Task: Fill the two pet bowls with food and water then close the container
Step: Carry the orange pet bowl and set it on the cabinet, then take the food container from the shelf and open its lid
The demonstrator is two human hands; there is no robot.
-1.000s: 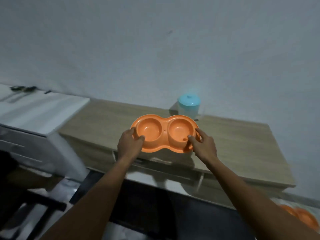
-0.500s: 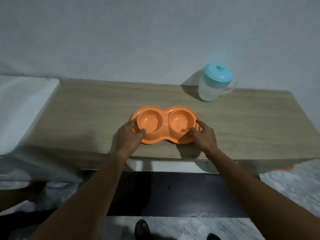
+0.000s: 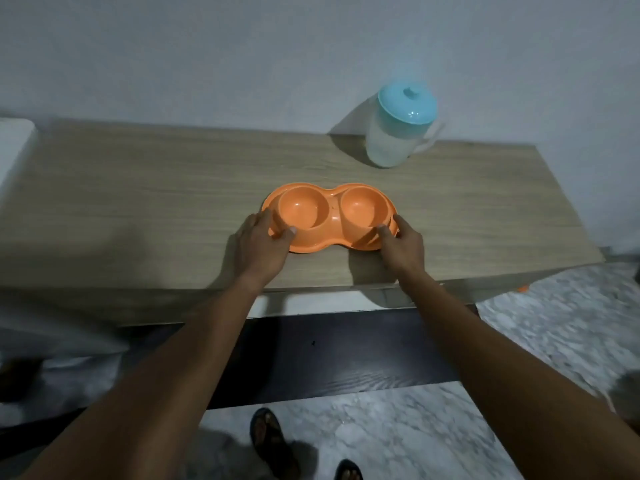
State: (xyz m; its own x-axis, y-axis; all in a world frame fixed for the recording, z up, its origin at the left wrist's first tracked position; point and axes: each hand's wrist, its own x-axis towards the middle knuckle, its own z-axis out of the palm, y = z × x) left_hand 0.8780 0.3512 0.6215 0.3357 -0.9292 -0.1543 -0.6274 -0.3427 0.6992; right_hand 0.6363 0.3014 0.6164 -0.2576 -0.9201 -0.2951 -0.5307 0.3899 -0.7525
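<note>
An orange double pet bowl (image 3: 330, 216) rests flat on the wooden tabletop (image 3: 156, 202), both cups empty. My left hand (image 3: 261, 245) grips its left end, thumb on the rim of the left cup. My right hand (image 3: 403, 245) grips the right end, thumb hooked over the front rim. A translucent jug with a pale blue lid (image 3: 401, 128) stands upright at the back right of the table, against the wall, well apart from the bowl.
A white surface (image 3: 14, 147) adjoins the table on the left. Below the table's front edge lies a dark panel (image 3: 346, 355), then marbled floor (image 3: 554, 327) with my sandalled feet (image 3: 273, 441). A small orange object (image 3: 523, 289) peeks out at the right.
Both hands carried the orange double bowl forward and down onto the tabletop. The view tilted downward, so the jug now appears at the upper right.
</note>
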